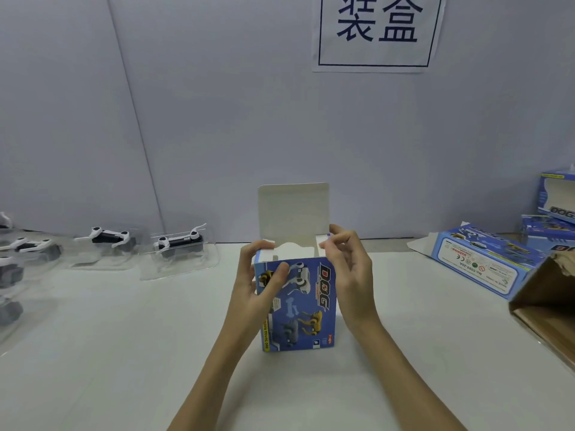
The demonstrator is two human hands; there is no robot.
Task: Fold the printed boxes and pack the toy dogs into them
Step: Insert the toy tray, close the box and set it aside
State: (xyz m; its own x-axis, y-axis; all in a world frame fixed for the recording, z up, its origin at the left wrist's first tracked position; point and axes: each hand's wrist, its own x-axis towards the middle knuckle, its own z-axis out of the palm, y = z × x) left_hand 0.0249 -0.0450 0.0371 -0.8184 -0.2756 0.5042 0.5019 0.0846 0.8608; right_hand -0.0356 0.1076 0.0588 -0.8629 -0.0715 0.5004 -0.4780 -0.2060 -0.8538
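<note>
Head view, table: white table [124,353] set against a pale partition wall [217,119].
Head view, printed box: 1 blue printed box [300,306] standing on end at the centre of the table, top open, white lid flap [294,209] raised upright at the far side, "DOG" lettering and dog pictures on the near face.
Head view, left hand: left hand [253,281] grips the box's upper left corner, thumb pressed on the printed near face, fingers curled over the top left edge.
Head view, right hand: right hand [350,269] at the box's upper right corner, thumb and forefinger pinching the small white side flap [323,239], other fingers loosely curled and spread.
Head view, toy dogs: 2 black-and-white toy dogs [180,241] [110,236] in clear plastic trays [179,262] at the far left of the table, well apart from the box; further trays blurred at the left edge.
Head view, other boxes: 1 printed box lying flat on its side [479,259] at the far right, with more stacked boxes [557,200] behind it.
Head view, carton: brown cardboard carton [547,309] at the right edge, open side facing in.
Head view, sign: white paper sign [378,32] on the wall with 2 large dark characters inside a frame.
</note>
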